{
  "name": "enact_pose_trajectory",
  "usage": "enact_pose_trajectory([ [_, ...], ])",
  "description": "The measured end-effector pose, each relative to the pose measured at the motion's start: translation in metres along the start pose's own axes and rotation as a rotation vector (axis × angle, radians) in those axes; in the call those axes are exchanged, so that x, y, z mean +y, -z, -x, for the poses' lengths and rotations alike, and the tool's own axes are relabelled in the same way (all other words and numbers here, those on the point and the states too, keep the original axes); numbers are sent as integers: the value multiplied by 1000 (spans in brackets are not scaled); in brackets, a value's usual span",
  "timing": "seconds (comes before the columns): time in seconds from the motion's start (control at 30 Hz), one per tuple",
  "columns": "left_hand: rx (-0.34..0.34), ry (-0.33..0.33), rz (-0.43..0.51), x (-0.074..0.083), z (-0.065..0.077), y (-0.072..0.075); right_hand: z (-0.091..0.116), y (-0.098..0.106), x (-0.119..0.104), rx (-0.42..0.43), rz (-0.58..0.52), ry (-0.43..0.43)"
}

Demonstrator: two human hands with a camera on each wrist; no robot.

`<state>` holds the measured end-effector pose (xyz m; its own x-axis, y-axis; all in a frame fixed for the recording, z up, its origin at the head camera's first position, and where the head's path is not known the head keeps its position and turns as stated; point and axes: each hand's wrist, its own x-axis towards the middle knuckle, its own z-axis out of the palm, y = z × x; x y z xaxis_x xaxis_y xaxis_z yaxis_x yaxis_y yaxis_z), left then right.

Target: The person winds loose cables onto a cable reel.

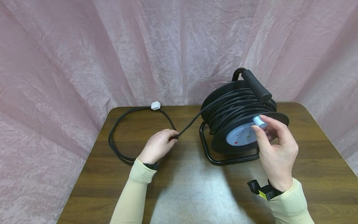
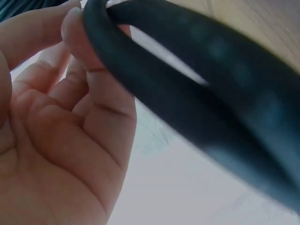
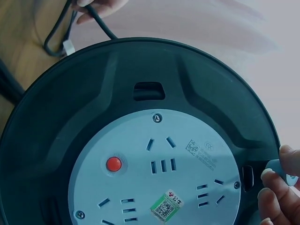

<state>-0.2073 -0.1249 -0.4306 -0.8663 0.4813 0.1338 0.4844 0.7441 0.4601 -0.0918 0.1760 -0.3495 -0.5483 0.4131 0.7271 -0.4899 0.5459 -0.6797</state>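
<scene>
A black extension cable reel [image 1: 222, 143] stands on the table's right half, with black cable wound round its drum. My right hand [image 1: 277, 151] pinches the light blue crank knob [image 1: 259, 122] on the reel's front disc between thumb and fingers. Left of the reel, my left hand [image 1: 158, 144] pinches the loose black cable [image 1: 192, 122], which runs up to the drum. In the left wrist view the cable [image 2: 154, 91] passes close to the lens beside the fingertips. The right wrist view shows the disc's pale socket panel [image 3: 140, 140] with a red button [image 3: 114, 164].
A loose loop of cable [image 1: 111, 137] lies on the table's left side, near a white plug [image 1: 155, 105] at the back edge. The reel has a black tube stand [image 1: 205, 147] and a carrying handle [image 1: 255, 85]. Pink curtains [image 1: 167, 46] hang behind the wooden table [image 1: 98, 186].
</scene>
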Motion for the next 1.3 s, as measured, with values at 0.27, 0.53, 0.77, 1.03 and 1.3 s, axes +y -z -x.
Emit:
enact_pose_trajectory([
  [0.27,-1,6,-31,2,2,1,-2,3,-1,-9,38,0],
  [0.53,-2,26,-83,2,3,2,-4,4,2,12,38,0],
  [0.77,-1,26,-85,3,3,2,-6,6,1,20,45,-10],
  [1.03,12,10,-96,3,4,2,-8,8,0,30,50,-35],
  [1.3,22,14,-96,4,4,3,-7,11,4,17,64,-53],
])
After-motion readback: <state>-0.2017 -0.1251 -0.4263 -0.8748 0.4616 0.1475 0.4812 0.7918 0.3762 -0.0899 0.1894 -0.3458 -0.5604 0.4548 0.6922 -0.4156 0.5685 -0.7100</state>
